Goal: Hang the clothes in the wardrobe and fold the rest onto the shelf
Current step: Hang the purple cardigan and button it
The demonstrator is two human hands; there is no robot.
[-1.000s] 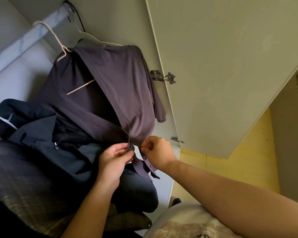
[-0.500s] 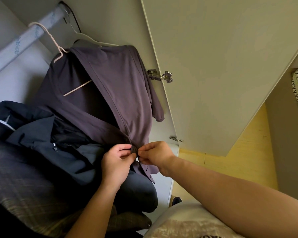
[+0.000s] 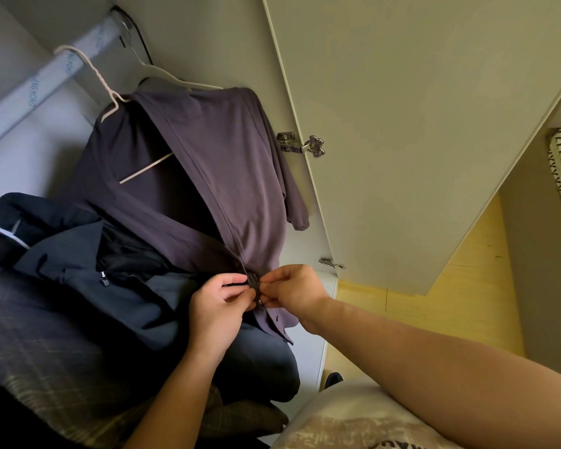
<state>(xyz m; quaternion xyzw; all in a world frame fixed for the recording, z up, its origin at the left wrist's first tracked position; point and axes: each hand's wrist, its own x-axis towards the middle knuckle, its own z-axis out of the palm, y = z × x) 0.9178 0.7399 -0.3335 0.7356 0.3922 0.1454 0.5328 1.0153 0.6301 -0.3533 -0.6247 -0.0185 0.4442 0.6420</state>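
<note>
Head view: purple shirt (image 3: 234, 163) on hanger (image 3: 110, 92), front being fastened.
Left hand (image 3: 219, 306) and right hand (image 3: 293, 291) each pinch the shirt's front edges together low down, apparently buttoning it so it stays put on the hanger. Just left, a dark jacket (image 3: 110, 277) sits bunched. Farther up, the hanger hooks over the wardrobe rail (image 3: 39, 89); door (image 3: 418, 124) stands open at right.

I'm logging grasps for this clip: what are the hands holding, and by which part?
The left hand and the right hand both pinch the hanging purple shirt at its front opening edges, low down where they meet.
</note>
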